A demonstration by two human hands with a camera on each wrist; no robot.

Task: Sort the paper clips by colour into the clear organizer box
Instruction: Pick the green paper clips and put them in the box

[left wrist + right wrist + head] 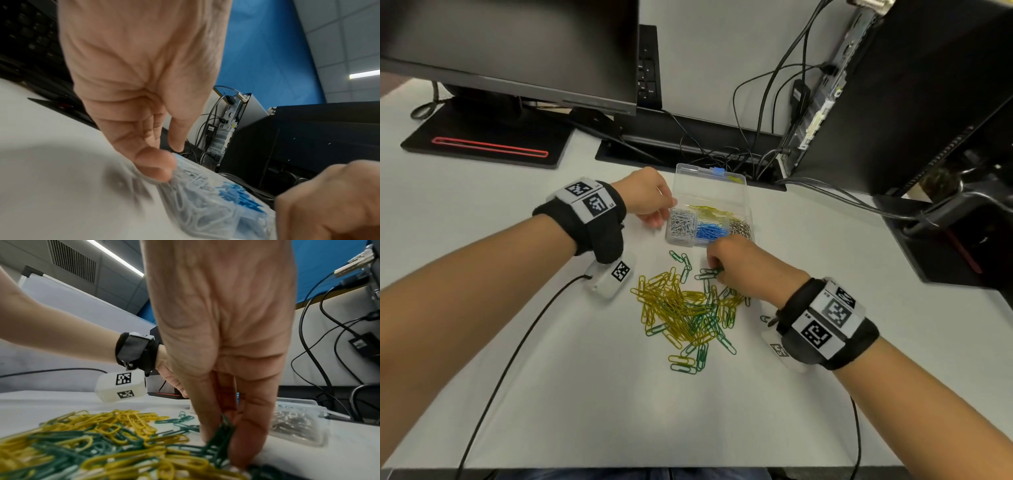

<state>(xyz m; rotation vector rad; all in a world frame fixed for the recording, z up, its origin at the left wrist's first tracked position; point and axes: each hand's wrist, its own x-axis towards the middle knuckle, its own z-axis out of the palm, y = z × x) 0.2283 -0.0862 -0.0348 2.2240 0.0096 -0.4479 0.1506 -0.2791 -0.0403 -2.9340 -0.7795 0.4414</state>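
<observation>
A clear organizer box [743,202] stands open on the white desk, with silver, blue, yellow and dull metal clips in separate compartments. My left hand [659,214] holds the box by its left wall; in the left wrist view the thumb [156,164] presses on the box's corner [185,164]. A loose pile of yellow and green paper clips [685,308] lies in front of the box. At the pile's far right edge my right hand [714,270] pinches a small bunch of green clips [221,433] between thumb and fingers, low over the desk.
A monitor on a black base [482,144] stands at the back left. A desktop tower [893,102] with many cables [756,102] stands at the back right. A black cable [517,349] runs from my left wrist across the desk.
</observation>
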